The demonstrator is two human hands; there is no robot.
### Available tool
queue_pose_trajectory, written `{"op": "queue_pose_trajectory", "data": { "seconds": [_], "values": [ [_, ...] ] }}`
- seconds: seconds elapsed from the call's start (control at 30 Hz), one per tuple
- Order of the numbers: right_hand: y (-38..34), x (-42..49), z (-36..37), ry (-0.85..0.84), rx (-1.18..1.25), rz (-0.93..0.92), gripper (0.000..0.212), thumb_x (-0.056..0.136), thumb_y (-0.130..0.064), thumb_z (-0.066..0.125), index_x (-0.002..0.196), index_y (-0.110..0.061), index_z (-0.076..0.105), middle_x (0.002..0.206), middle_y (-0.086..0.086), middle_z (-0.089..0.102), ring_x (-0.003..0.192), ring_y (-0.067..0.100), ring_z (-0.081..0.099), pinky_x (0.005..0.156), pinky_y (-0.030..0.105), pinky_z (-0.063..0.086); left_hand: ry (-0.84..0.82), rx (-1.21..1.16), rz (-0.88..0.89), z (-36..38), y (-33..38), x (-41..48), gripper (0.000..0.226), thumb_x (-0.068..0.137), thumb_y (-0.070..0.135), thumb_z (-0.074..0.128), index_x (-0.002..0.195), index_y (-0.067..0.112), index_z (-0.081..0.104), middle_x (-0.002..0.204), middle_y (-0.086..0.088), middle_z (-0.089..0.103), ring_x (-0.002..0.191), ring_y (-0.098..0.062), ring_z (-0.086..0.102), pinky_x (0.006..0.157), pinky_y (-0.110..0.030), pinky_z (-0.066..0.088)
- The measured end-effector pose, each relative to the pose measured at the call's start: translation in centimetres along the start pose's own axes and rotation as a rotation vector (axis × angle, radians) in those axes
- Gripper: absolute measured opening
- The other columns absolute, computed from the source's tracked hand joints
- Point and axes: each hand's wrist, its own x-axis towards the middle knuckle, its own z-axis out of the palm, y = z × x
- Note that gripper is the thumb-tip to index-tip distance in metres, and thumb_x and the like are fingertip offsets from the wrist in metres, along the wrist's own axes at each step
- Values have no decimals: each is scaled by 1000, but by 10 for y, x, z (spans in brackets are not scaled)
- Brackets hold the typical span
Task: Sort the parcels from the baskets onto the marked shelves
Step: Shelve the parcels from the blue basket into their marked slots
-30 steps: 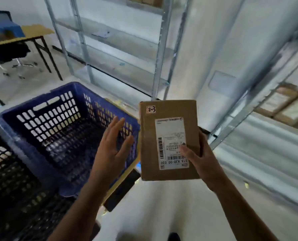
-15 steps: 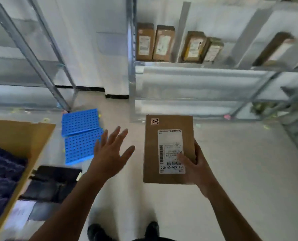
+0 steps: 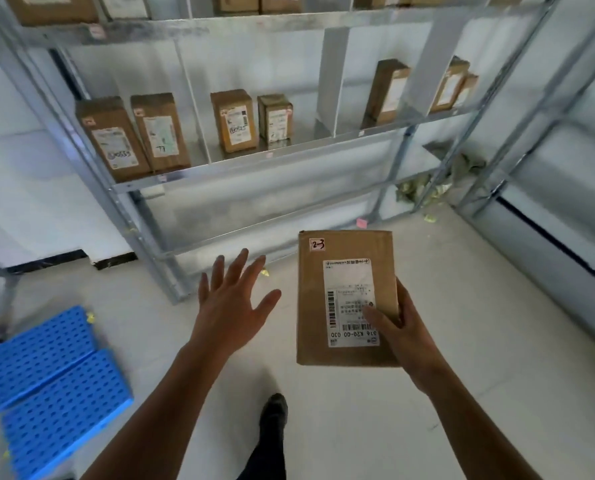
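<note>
My right hand (image 3: 401, 327) holds a flat brown cardboard parcel (image 3: 344, 271) by its lower right edge, thumb on its white shipping label. A small tag reading "2-3" sits at the parcel's top left corner. My left hand (image 3: 232, 303) hovers beside it to the left, fingers spread, holding nothing. Ahead stands a metal shelf rack (image 3: 254, 161) with dividers. On its middle shelf stand several brown parcels: two at the left (image 3: 133, 136), two in the middle bay (image 3: 251, 121), others at the right (image 3: 386, 91).
Blue perforated plastic steps (image 3: 53, 386) lie on the floor at lower left. Crumpled paper scraps (image 3: 424, 188) lie under the rack's right end. A second rack (image 3: 566, 140) stands at the right. My shoe (image 3: 273, 414) shows on the pale floor below.
My view has swung from the blue basket to face the shelf rack, which is now closer. The parcel stays in my right hand; my left hand stays open beside it.
</note>
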Motion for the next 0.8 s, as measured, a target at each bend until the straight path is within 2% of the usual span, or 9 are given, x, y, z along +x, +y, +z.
{"op": "queue_pose_trajectory", "data": {
  "seconds": [0.1,0.2,0.3,0.43,0.53,0.67,0.8],
  "values": [
    [-20,37,-20,62,-16,-16,82,77,-52,83,145,-58,37,122,-8,74,106,18,76,72,25,63,4,-7,67,10,15,65,79,90,80,22,159,42,21,172,9,7,159,-27,-5,125,-55,-1],
    [-41,72,-39,133,-25,-31,95,73,-56,83,153,-48,33,121,-6,75,105,21,76,73,29,64,-10,-27,119,16,33,124,76,92,76,27,159,41,24,172,7,8,159,-28,-3,126,-57,3],
    [-52,107,-58,184,-13,-38,94,77,-49,84,155,-43,32,124,0,74,107,25,75,75,35,65,7,-39,178,18,49,177,75,93,74,28,159,39,27,171,6,12,159,-28,0,126,-56,3],
    [-54,148,-84,243,42,-1,90,81,-39,82,155,-46,32,125,4,73,105,31,76,75,42,65,-19,-52,236,26,71,236,74,94,74,28,159,39,28,171,7,11,159,-28,-1,126,-54,0],
    [-52,177,-109,272,47,34,95,75,-49,86,154,-50,33,127,3,72,105,31,76,77,47,65,-55,-32,255,41,89,276,74,93,73,29,159,40,27,171,8,10,159,-28,-1,126,-53,0],
    [-47,224,-151,281,25,70,103,68,-59,86,154,-52,31,121,-2,75,103,29,77,77,46,65,-105,-34,264,71,109,328,76,92,78,23,159,43,22,172,10,7,159,-27,-4,125,-53,0],
    [-49,286,-198,255,34,63,100,72,-55,86,155,-51,30,124,-2,74,103,28,77,77,44,65,-84,-25,234,98,146,384,80,90,83,14,159,44,22,171,10,8,159,-26,-2,123,-50,-2]
  ]
}}
